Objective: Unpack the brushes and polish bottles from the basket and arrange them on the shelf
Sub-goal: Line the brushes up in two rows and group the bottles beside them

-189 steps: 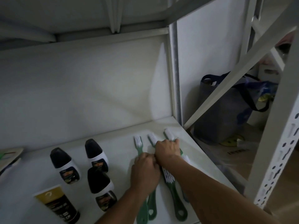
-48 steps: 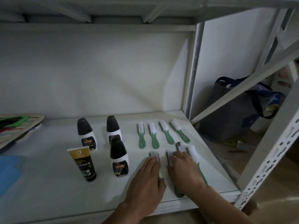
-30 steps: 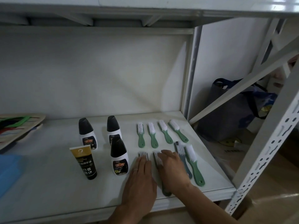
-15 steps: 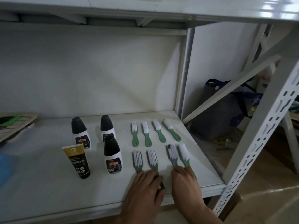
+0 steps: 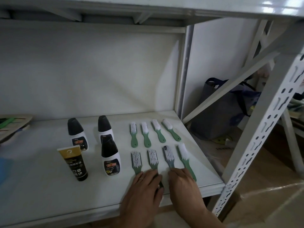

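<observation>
A white shelf (image 5: 49,186) fills the lower half of the frame. Right of centre, eight brushes lie flat in two rows of four, white bristles pointing to the back wall. The back row of brushes (image 5: 153,132) lies clear of both hands. In the front row of brushes (image 5: 160,159), three have green handles and the third from the left is greyish.

The left hand (image 5: 143,193) lies palm down at the lower centre, fingers loosely spread over the handle ends of the two left front brushes. The right hand (image 5: 182,183), just beside it, rests flat with fingers together on the handle end of the greyish brush, next to the handle of the rightmost one. Neither hand pinches anything.

Left of the brushes stand three polish bottles (image 5: 110,155) with black caps, two behind and one in front. A black and gold tube (image 5: 73,162) stands on its cap near the front bottle. At the right of the frame, beyond the shelf post, a dark bag (image 5: 220,112) sits on the floor.
</observation>
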